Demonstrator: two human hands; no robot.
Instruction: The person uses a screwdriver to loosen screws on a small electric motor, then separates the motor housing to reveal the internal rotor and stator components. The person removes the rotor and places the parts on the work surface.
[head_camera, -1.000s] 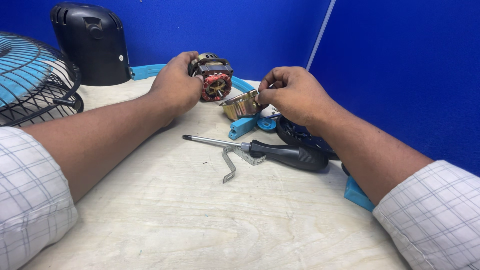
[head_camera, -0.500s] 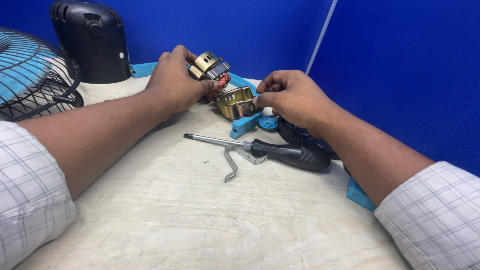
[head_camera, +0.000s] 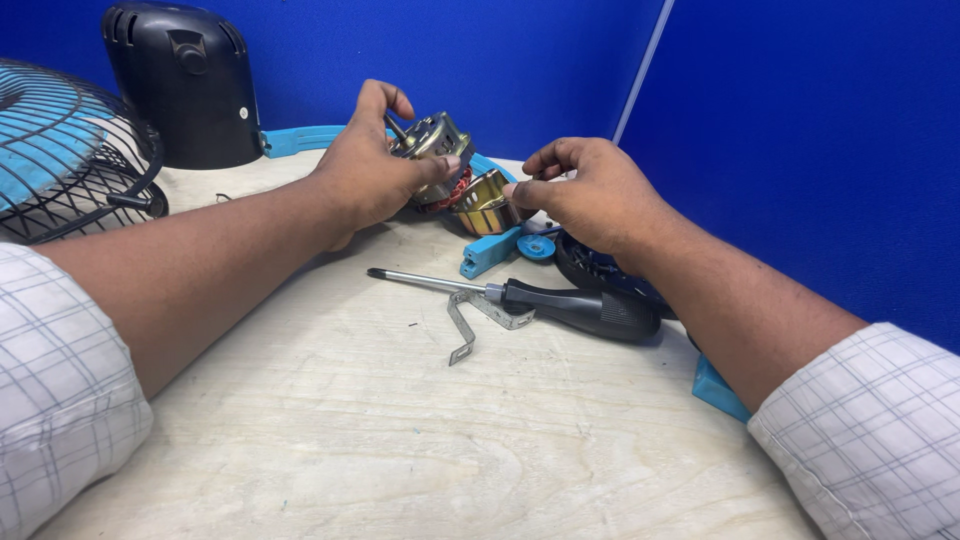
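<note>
A: What's far left?
B: Fan guard (head_camera: 60, 150), black wire w/ blue blades behind it; black motor housing (head_camera: 180, 80) beside it, both on the wooden table (head_camera: 400, 440).
A: Hands?
B: Left hand (head_camera: 375, 165) closed round the fan motor (head_camera: 432, 150), lifted above the table, thumb and fingers clamped on it. Right hand (head_camera: 590, 190) pinches the brass-coloured motor cover (head_camera: 485, 205) at its rim, just right of the motor, touching it.
A: Below?
B: Screwdriver (head_camera: 540, 300), black handle, lying across a bent metal bracket (head_camera: 470, 325), near both hands.

Repair workbench: plywood table (head_camera: 400, 440), blue partitions (head_camera: 800, 130), screwdriver (head_camera: 560, 300).
</note>
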